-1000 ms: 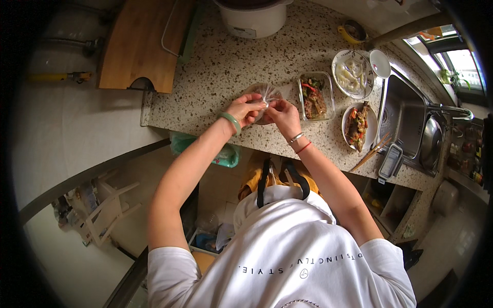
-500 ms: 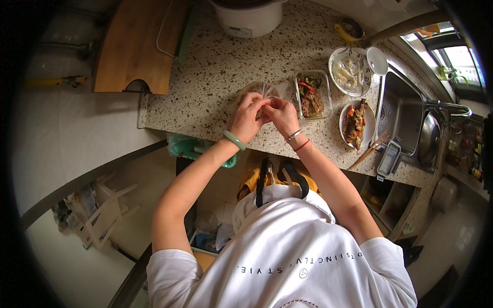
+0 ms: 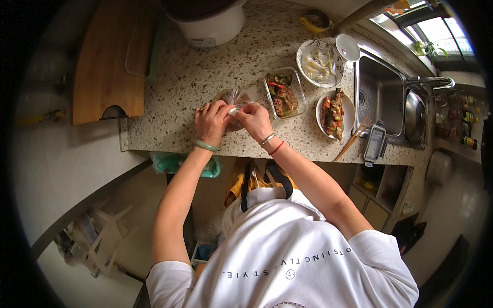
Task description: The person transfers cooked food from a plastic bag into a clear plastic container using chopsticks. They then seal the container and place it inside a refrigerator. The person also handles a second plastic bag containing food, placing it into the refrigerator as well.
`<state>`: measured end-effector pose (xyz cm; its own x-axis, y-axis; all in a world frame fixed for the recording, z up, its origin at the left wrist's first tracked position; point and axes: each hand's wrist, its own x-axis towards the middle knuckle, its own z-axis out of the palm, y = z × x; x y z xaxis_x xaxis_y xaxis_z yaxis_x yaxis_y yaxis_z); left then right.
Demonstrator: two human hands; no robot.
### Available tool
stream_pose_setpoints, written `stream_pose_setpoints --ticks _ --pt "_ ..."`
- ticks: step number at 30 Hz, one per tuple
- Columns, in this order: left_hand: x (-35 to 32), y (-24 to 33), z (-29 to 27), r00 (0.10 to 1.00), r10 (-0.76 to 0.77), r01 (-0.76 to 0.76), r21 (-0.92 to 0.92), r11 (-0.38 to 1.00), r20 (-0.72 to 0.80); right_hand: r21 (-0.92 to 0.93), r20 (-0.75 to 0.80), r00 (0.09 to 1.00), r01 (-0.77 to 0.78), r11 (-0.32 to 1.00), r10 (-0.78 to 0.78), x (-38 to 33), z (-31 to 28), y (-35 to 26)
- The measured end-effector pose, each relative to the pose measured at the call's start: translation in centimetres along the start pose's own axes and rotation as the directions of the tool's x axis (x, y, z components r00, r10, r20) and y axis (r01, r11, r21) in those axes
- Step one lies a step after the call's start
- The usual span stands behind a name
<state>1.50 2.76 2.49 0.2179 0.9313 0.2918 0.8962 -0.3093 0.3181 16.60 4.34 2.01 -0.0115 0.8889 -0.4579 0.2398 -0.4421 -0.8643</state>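
Clear wrap [image 3: 237, 97] over a bowl on the counter [image 3: 169, 123]; left hand [image 3: 210, 122] and right hand [image 3: 252, 119] pinch it together; food tub [image 3: 284, 93] just beside.

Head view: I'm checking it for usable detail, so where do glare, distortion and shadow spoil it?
Head view: daylight blows out the window at top right; fisheye bending curves the speckled stone counter edge and blacks out the corners; the crinkled clear plastic wrap between left hand and right hand glints, hiding what it covers; under the counter lies in dim shadow.
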Motion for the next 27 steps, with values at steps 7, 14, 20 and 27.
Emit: stream_pose_setpoints --ticks 7,14,20,27 --pt "0.0 0.3 -0.7 0.999 0.015 -0.014 -0.023 1.0 0.051 0.06 0.151 0.987 0.05 0.997 -0.059 0.2 -0.7 1.2" --pt "1.1 5.5 -3.1 0.991 -0.075 0.043 -0.259 0.965 -0.114 0.396 0.115 0.993 -0.062 0.916 0.018 -2.2 -5.8 -0.5" --pt "0.0 10.6 2.0 0.778 -0.345 0.594 -0.793 0.132 0.525 0.446 -0.125 0.992 0.06 0.893 -0.004 -2.1 -12.8 2.4" --pt "-0.6 10.8 5.9 0.728 -0.445 0.631 -0.763 0.138 0.522 0.078 -0.362 0.921 0.183 0.98 -0.143 -1.2 -15.6 2.6"
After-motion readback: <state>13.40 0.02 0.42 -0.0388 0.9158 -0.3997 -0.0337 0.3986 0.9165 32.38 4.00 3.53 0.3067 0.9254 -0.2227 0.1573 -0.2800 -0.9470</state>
